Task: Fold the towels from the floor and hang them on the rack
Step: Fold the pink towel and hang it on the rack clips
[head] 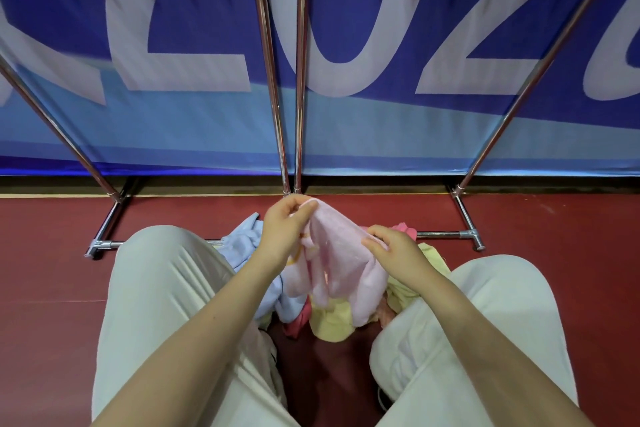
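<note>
Pink towel up between your hands, rack dead ahead.

You're crouched low with your knees spread wide, and the towel pile sits hemmed in between them on the red floor (45,253): a blue towel (242,239) against your left knee, a yellow towel (332,322) nearer you, a hot-pink one (403,229) peeking out behind. Open floor runs out to both sides of your legs. The rack (298,80) stands just beyond the pile, its chrome poles rising in front of the blue banner (381,10), its base bar (446,235) lying on the floor. Your left hand (285,225) is raised, fingers pinching the top corner of the pink towel (341,253); your right hand (391,246) sits lower, fingers curled onto its edge. The cloth hangs bunched between them, its tail draping onto the pile.
</note>
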`<state>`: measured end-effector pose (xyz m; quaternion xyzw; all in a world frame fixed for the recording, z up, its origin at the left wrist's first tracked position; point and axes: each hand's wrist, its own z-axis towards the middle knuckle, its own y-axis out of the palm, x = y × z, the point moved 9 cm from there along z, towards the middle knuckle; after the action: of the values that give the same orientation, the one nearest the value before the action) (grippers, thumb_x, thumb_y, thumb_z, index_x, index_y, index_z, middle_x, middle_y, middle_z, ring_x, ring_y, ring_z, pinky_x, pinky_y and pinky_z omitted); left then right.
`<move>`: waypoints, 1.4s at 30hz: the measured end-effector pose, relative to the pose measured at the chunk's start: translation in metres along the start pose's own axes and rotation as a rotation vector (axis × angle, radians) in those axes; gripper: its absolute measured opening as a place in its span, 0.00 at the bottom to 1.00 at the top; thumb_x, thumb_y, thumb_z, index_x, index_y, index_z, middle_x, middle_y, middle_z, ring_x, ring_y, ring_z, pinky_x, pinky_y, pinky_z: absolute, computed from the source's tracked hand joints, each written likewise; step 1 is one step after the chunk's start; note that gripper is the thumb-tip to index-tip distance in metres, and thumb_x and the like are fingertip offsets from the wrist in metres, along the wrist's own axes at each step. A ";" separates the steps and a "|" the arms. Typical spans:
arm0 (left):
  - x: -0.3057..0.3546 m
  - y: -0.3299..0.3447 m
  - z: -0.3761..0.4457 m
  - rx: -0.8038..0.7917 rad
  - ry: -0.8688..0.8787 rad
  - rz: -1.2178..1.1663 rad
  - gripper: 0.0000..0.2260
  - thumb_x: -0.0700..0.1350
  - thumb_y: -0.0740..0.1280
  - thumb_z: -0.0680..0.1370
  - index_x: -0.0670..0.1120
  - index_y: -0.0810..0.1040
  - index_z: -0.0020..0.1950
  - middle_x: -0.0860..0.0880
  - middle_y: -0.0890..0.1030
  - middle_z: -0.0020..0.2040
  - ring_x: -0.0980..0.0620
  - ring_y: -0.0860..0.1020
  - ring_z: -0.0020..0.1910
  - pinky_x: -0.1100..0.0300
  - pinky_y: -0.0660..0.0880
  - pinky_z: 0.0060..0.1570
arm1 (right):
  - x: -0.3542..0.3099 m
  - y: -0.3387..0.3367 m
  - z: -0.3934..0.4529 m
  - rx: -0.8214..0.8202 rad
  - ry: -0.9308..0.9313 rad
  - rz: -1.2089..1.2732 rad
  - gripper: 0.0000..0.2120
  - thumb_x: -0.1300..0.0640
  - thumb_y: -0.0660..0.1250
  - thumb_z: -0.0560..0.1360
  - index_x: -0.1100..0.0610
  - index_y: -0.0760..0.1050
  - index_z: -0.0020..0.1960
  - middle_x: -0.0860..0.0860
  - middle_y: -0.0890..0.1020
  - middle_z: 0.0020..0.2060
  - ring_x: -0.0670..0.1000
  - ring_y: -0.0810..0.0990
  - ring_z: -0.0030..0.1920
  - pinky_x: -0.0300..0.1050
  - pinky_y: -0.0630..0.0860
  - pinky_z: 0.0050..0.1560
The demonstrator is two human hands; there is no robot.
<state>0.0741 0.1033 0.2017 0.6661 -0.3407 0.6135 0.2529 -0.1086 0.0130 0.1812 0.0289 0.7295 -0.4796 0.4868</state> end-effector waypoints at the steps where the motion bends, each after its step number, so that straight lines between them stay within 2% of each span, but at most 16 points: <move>1: 0.001 -0.007 0.002 0.035 0.000 -0.024 0.05 0.40 0.67 0.78 0.41 0.79 0.43 0.49 0.74 0.32 0.52 0.73 0.28 0.64 0.69 0.22 | 0.001 0.001 0.000 -0.013 0.007 -0.041 0.07 0.57 0.63 0.79 0.47 0.76 0.44 0.36 0.70 0.29 0.39 0.68 0.38 0.40 0.63 0.45; 4: 0.001 -0.035 0.011 0.145 -0.012 -0.060 0.07 0.40 0.67 0.78 0.46 0.80 0.40 0.51 0.79 0.35 0.53 0.75 0.36 0.61 0.72 0.38 | 0.002 0.001 -0.004 -0.040 0.015 -0.080 0.13 0.55 0.62 0.80 0.40 0.67 0.40 0.36 0.65 0.31 0.37 0.68 0.36 0.38 0.62 0.46; 6: -0.004 -0.056 0.017 0.216 -0.069 -0.103 0.08 0.41 0.66 0.77 0.47 0.80 0.38 0.52 0.78 0.33 0.51 0.74 0.36 0.57 0.72 0.40 | 0.001 -0.001 -0.007 -0.043 0.033 -0.087 0.12 0.54 0.62 0.80 0.43 0.68 0.39 0.38 0.65 0.31 0.38 0.67 0.36 0.38 0.61 0.43; 8: -0.012 -0.071 0.020 0.261 -0.137 -0.166 0.08 0.41 0.66 0.78 0.45 0.79 0.39 0.50 0.77 0.32 0.49 0.74 0.34 0.57 0.73 0.39 | -0.001 -0.002 -0.008 -0.023 0.049 -0.061 0.14 0.55 0.62 0.80 0.53 0.70 0.36 0.42 0.64 0.30 0.43 0.66 0.36 0.39 0.60 0.38; 9: -0.016 -0.074 0.021 0.268 -0.165 -0.181 0.08 0.40 0.65 0.78 0.44 0.79 0.39 0.49 0.76 0.32 0.49 0.74 0.33 0.57 0.73 0.38 | -0.002 -0.003 -0.008 -0.006 0.059 -0.013 0.15 0.57 0.62 0.80 0.55 0.70 0.34 0.42 0.63 0.30 0.40 0.68 0.37 0.36 0.61 0.36; 11: -0.024 -0.075 0.020 0.264 -0.206 -0.189 0.08 0.40 0.65 0.78 0.43 0.77 0.39 0.47 0.74 0.31 0.48 0.73 0.30 0.56 0.74 0.36 | -0.002 -0.006 -0.007 0.033 0.080 0.087 0.18 0.59 0.64 0.79 0.49 0.66 0.32 0.41 0.65 0.29 0.35 0.68 0.35 0.30 0.63 0.37; 15: -0.032 -0.068 0.018 0.252 -0.243 -0.151 0.09 0.38 0.64 0.78 0.42 0.74 0.38 0.45 0.70 0.30 0.52 0.69 0.22 0.59 0.72 0.28 | 0.003 -0.011 -0.004 0.078 0.121 0.281 0.12 0.57 0.66 0.78 0.56 0.70 0.36 0.46 0.68 0.31 0.39 0.66 0.30 0.35 0.62 0.34; 18: -0.032 -0.065 0.019 0.263 -0.218 -0.037 0.06 0.37 0.65 0.77 0.42 0.76 0.40 0.46 0.72 0.31 0.51 0.69 0.27 0.60 0.73 0.29 | 0.009 -0.016 -0.005 0.115 0.159 0.524 0.09 0.53 0.68 0.75 0.52 0.75 0.37 0.42 0.72 0.32 0.42 0.68 0.36 0.40 0.64 0.41; 21: -0.031 -0.061 0.018 0.276 -0.175 -0.054 0.09 0.35 0.64 0.77 0.44 0.77 0.39 0.48 0.74 0.32 0.53 0.70 0.30 0.59 0.73 0.35 | 0.012 -0.019 -0.003 0.153 0.184 0.537 0.07 0.50 0.67 0.74 0.50 0.76 0.38 0.42 0.74 0.33 0.44 0.70 0.39 0.44 0.64 0.47; 24: -0.027 -0.051 0.018 0.219 -0.175 -0.058 0.08 0.34 0.63 0.77 0.44 0.76 0.41 0.48 0.75 0.34 0.53 0.72 0.32 0.65 0.73 0.33 | 0.014 -0.021 -0.003 0.228 0.171 0.572 0.04 0.62 0.64 0.77 0.56 0.77 0.48 0.48 0.77 0.39 0.47 0.73 0.43 0.43 0.68 0.50; 26: -0.031 -0.042 0.019 0.161 -0.236 -0.100 0.09 0.33 0.60 0.77 0.44 0.75 0.40 0.46 0.74 0.33 0.51 0.72 0.33 0.61 0.72 0.35 | 0.010 -0.020 -0.003 0.231 0.150 0.613 0.08 0.65 0.63 0.78 0.57 0.77 0.53 0.52 0.76 0.37 0.49 0.72 0.40 0.40 0.68 0.43; 27: -0.033 -0.037 0.019 0.140 -0.272 -0.137 0.10 0.32 0.59 0.76 0.43 0.74 0.39 0.46 0.72 0.33 0.50 0.71 0.33 0.61 0.70 0.34 | 0.008 -0.018 -0.003 0.224 0.149 0.623 0.09 0.65 0.63 0.78 0.57 0.78 0.54 0.50 0.76 0.37 0.48 0.72 0.39 0.38 0.68 0.41; 29: -0.035 -0.026 0.019 0.096 -0.313 -0.156 0.12 0.31 0.56 0.76 0.44 0.72 0.39 0.46 0.69 0.32 0.51 0.68 0.31 0.62 0.67 0.30 | 0.006 -0.015 -0.001 0.211 0.167 0.654 0.09 0.65 0.63 0.78 0.55 0.80 0.49 0.46 0.80 0.40 0.45 0.76 0.43 0.37 0.70 0.46; 32: -0.034 -0.009 0.015 0.006 -0.305 -0.150 0.12 0.31 0.57 0.78 0.44 0.74 0.42 0.46 0.71 0.34 0.53 0.69 0.30 0.67 0.68 0.25 | 0.003 -0.009 0.001 0.182 0.197 0.734 0.09 0.64 0.64 0.77 0.55 0.82 0.46 0.47 0.83 0.43 0.47 0.78 0.49 0.42 0.72 0.53; 37: -0.025 0.012 0.012 -0.041 -0.275 -0.283 0.08 0.32 0.62 0.79 0.43 0.79 0.48 0.46 0.79 0.38 0.58 0.78 0.30 0.67 0.76 0.32 | -0.012 -0.002 0.004 0.153 0.226 1.040 0.06 0.68 0.64 0.77 0.62 0.79 0.48 0.55 0.82 0.41 0.50 0.81 0.43 0.38 0.79 0.43; 42: -0.018 0.024 0.012 -0.066 -0.253 -0.370 0.08 0.34 0.65 0.78 0.34 0.78 0.55 0.41 0.80 0.44 0.50 0.79 0.39 0.64 0.78 0.37 | -0.033 0.009 0.007 0.050 0.161 1.087 0.09 0.70 0.63 0.76 0.62 0.78 0.52 0.58 0.84 0.46 0.52 0.84 0.50 0.44 0.79 0.55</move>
<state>0.0632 0.0819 0.1801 0.7801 -0.2615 0.4567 0.3383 -0.0819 0.0265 0.1992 0.4496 0.6329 -0.1726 0.6062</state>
